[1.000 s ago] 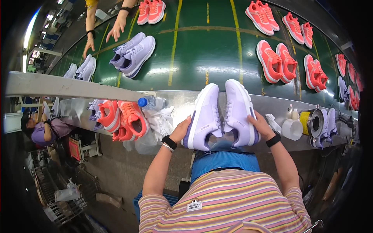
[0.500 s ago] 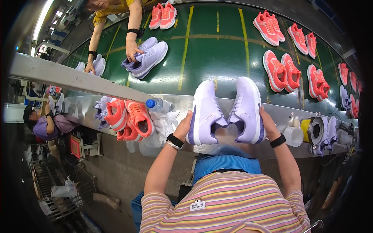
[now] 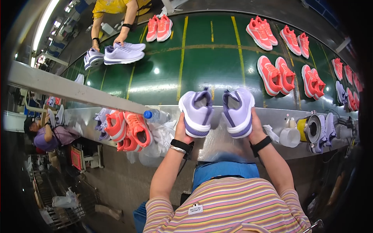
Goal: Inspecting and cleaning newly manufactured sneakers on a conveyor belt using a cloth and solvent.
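Note:
A pair of lavender sneakers is in my hands above the metal ledge, one shoe in each, held apart. My left hand [image 3: 181,132] is closed around the heel side of the left sneaker [image 3: 189,105]. Around the outer heel of the right sneaker [image 3: 241,108] my right hand [image 3: 256,126] is closed in the same way. Both heels face me, showing white soles and purple mesh-patterned heel parts. The shoe openings are visible, and the toes point away toward the green belt [image 3: 198,70].
Coral sneakers [image 3: 269,75] stand in pairs on the belt. Across it, a person in yellow handles lavender sneakers [image 3: 123,54]. Left lie more coral sneakers [image 3: 136,126], a blue-capped bottle [image 3: 153,115] and a grey bar [image 3: 77,90]. Right are a white cup [image 3: 289,137] and a yellow tin [image 3: 302,130].
The sneakers in my hands have turned, from showing their outer sides to showing heels and openings. The person opposite has brought their lavender sneakers together, farther back on the belt.

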Demonstrator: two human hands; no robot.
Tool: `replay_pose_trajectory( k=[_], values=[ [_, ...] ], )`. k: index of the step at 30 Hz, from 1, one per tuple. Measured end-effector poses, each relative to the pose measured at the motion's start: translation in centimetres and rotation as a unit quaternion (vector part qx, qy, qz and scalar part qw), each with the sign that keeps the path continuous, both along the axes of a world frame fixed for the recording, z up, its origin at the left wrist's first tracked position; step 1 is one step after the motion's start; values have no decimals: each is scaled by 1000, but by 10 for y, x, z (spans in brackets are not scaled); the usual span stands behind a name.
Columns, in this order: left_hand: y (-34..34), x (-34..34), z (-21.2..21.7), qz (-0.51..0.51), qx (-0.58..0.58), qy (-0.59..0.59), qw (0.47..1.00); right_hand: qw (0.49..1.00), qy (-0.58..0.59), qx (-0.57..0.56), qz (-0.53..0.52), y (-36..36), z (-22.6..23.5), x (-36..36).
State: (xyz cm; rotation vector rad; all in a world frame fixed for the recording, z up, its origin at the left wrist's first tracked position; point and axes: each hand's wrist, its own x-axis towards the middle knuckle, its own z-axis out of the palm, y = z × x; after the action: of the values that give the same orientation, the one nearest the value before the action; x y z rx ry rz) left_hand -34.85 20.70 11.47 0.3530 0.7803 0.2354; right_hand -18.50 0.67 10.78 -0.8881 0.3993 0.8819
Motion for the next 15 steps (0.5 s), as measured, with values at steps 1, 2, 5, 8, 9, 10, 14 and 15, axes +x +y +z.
replay_pose_trajectory(
  k=[1,2,5,8,9,10,14,15],
  values=[
    [0,1,-1,12,-47,-22,999,1000,17,1,-12,7,0,-2],
    [1,3,-4,29,-84,-20,996,999,43,8,-25,14,1,-4],
    [0,5,-7,8,-134,-71,988,990,124,63,-35,32,11,-9],
    [-4,8,-6,30,-173,-87,981,981,162,104,-30,40,17,-12],
    [-5,9,-5,27,-175,-87,980,976,175,125,-34,40,13,-11],
    [-7,11,-2,25,-175,-86,981,973,188,131,-34,41,16,-11],
    [-10,5,-12,-11,-89,-101,991,955,178,237,26,23,-19,-11],
    [-11,0,-8,-34,-61,-111,991,960,163,224,45,16,-35,-14]
  ],
)
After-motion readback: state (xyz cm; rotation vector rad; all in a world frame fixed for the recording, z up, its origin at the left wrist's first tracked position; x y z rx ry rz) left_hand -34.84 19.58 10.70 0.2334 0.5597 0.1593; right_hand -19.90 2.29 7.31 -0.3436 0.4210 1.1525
